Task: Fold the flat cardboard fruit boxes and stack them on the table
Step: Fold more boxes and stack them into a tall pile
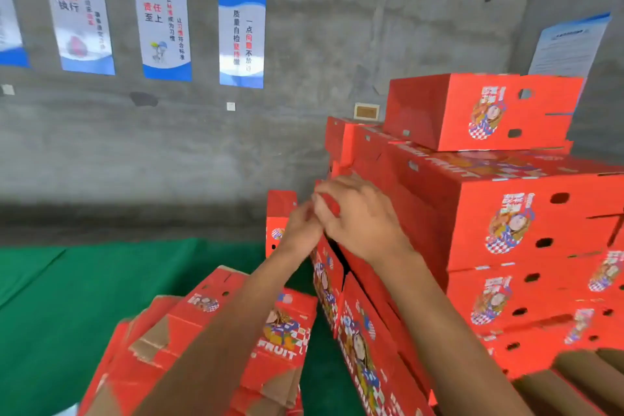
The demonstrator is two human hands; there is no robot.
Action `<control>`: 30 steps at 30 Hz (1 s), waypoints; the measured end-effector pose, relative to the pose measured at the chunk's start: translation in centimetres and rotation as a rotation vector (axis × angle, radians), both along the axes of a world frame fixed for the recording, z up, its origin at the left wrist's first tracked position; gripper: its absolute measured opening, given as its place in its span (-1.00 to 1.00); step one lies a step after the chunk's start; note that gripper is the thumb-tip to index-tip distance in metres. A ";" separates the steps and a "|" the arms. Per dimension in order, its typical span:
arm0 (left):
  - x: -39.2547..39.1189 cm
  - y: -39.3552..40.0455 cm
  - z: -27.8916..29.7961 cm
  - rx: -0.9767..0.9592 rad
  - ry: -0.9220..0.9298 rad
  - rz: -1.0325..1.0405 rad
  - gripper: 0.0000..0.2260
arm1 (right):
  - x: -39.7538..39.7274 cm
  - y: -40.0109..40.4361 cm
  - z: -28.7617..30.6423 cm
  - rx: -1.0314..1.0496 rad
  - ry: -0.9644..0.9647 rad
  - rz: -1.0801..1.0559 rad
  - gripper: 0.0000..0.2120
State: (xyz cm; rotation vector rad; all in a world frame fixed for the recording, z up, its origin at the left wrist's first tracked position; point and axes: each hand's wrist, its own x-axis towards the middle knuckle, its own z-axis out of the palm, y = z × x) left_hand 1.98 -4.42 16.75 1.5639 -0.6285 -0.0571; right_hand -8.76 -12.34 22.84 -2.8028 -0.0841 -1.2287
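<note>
Folding step: our left hand (pixel 300 226) and right hand (pixel 358 216) pinched the upright red fruit box (pixel 364 331) by its far top flap, near the right-hand stack (pixel 506 230); closing and stacking presumably followed.

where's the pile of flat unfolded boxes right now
In the head view the pile of flat boxes lies low and left of centre on the green table, under the left forearm and just left of the box being folded.

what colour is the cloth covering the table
Green, plain with no pattern; the table cover shows best at the left of the head view.
</note>
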 end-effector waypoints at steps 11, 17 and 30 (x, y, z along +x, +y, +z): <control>8.6 19.1 -23.4 0.492 0.249 0.373 -0.70 | 9.3 9.9 -30.4 0.406 0.674 0.063 -0.44; 11.6 25.8 -30.4 0.925 0.284 0.544 -0.25 | 9.1 8.3 -41.0 0.692 1.113 -0.265 -0.07; 18.9 26.2 -35.4 1.058 0.166 0.431 -0.32 | 10.0 4.5 -45.6 1.072 0.776 -0.434 -0.51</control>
